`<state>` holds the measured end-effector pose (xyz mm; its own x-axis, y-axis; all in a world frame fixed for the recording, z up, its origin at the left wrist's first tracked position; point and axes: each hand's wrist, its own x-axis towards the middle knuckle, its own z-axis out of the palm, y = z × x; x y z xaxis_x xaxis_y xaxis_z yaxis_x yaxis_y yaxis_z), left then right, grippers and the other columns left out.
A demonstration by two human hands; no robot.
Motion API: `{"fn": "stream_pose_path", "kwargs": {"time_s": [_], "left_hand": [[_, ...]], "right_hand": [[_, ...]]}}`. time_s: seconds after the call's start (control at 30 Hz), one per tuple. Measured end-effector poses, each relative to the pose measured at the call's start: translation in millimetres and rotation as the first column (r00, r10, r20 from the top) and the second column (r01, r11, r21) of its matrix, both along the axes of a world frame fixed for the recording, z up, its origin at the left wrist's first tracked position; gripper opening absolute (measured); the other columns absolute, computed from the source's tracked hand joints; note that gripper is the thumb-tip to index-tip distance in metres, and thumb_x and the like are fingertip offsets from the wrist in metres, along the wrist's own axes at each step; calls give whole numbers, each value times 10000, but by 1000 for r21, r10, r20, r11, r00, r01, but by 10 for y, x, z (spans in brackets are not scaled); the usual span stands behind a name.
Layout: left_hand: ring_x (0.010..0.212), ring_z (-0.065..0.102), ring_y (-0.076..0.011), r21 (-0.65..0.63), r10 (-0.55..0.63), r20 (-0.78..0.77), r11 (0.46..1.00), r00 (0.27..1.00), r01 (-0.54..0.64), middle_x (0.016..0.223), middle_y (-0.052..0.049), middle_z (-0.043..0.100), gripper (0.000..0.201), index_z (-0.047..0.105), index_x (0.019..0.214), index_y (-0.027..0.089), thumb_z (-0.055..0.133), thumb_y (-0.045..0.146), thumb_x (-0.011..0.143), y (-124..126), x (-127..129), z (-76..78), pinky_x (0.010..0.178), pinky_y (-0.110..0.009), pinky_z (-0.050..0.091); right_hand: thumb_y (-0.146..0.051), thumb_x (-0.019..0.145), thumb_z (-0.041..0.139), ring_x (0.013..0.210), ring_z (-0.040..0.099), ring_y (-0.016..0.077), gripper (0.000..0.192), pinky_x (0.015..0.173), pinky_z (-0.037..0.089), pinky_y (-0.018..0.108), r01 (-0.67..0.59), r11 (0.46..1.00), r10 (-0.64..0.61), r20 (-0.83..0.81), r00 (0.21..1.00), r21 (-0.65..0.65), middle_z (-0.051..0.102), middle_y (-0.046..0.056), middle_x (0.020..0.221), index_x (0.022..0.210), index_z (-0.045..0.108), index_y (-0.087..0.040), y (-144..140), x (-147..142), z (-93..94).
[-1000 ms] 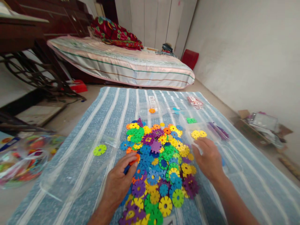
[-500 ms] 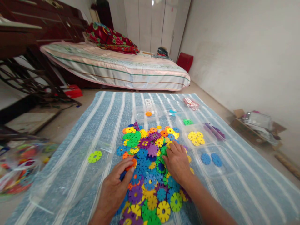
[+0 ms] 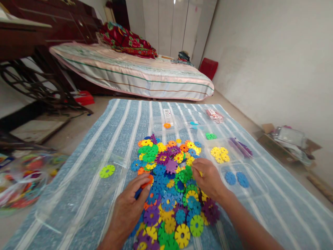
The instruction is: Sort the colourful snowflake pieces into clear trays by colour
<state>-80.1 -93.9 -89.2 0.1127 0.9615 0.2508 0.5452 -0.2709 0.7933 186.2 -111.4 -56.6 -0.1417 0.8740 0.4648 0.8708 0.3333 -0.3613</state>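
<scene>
A heap of colourful notched plastic discs [image 3: 168, 201] lies on the striped cloth, with purple square pieces [image 3: 171, 166] among them. My left hand [image 3: 130, 201] rests at the heap's left side, its thumb and fingers closed around an orange notched disc [image 3: 150, 180]; something dark blue shows beneath the fingers. At the right side, my right hand [image 3: 209, 177] is bent, its fingertips pinched at the edge of a green notched disc [image 3: 186, 174]. Its fingers partly cover the pieces below.
Clear plastic containers to the right hold yellow discs [image 3: 220, 155], blue discs [image 3: 242, 179] and green pieces [image 3: 210, 136]. An orange disc [image 3: 167, 125] lies in a far container. Left, a lime disc [image 3: 107, 171] sits in a clear container. A bed [image 3: 145, 80] stands beyond.
My right hand has shifted right and its fingers have drawn together at the green disc, which shows more now. My left hand stays nearly in place. The view has shifted slightly.
</scene>
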Motion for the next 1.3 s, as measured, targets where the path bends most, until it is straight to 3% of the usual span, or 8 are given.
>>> {"fn": "stream_pose_path", "kwargs": {"time_s": [0.13,0.3,0.37,0.47,0.57,0.67,1.13,1.3], "left_hand": [[1015,649,-193,-8,4,0,1000,1000,-4,1056,-25,708,275,693,896,245,558,453,778,-1,13,33,951,-354,495],[1007,653,-200,-3,1,1,1000,1000,-1,1046,-24,712,270,693,885,244,560,454,779,-7,17,64,936,-352,506],[994,658,-199,-1,6,3,1000,1000,-6,1041,-22,713,265,692,879,246,560,454,781,-8,14,60,926,-348,514],[995,658,-198,0,6,0,1000,1000,-6,1043,-21,712,262,692,879,247,561,452,784,-9,8,46,924,-344,515],[1010,651,-198,-9,4,-6,1000,1000,-4,1055,-22,708,262,691,891,245,558,447,789,-9,5,34,945,-353,502],[1022,645,-197,-13,1,-1,1000,1000,-1,1062,-22,705,265,688,906,242,555,441,793,-10,10,32,957,-358,493],[1002,652,-200,-13,-2,-4,1000,1000,1,1053,-25,707,278,690,893,242,556,460,785,-11,4,34,946,-359,501],[1020,645,-201,-18,-3,-4,1000,1000,3,1064,-24,705,273,686,901,245,557,456,787,-11,2,37,951,-358,497]], "right_hand": [[-158,875,444,701,552,157,286,716,407,274,116,988,-131,161,978,97,602,38,667,628,585,-185,262,283,257],[-273,887,471,827,562,231,230,797,402,364,445,834,-521,199,830,328,653,102,826,846,660,-147,525,544,522],[-300,893,472,846,567,231,244,802,416,363,391,883,-445,198,873,259,657,101,835,878,665,-152,492,476,488],[-330,885,506,899,574,213,225,833,432,345,164,986,-168,233,958,35,657,84,875,838,673,-187,303,220,314],[-384,815,621,1090,525,258,207,927,409,395,53,986,-11,260,966,-156,643,87,1014,904,679,-206,73,-52,137],[-342,776,677,1199,454,300,276,987,376,449,79,967,-11,269,963,-243,616,102,1120,1005,661,-190,-73,-206,45],[-244,822,631,1050,555,214,62,934,452,349,-58,985,82,144,986,-163,656,64,981,840,674,-201,-142,-179,-84],[-203,918,470,869,593,155,261,813,464,285,-103,991,118,183,976,-88,656,39,843,725,646,-208,69,-29,29]]}}
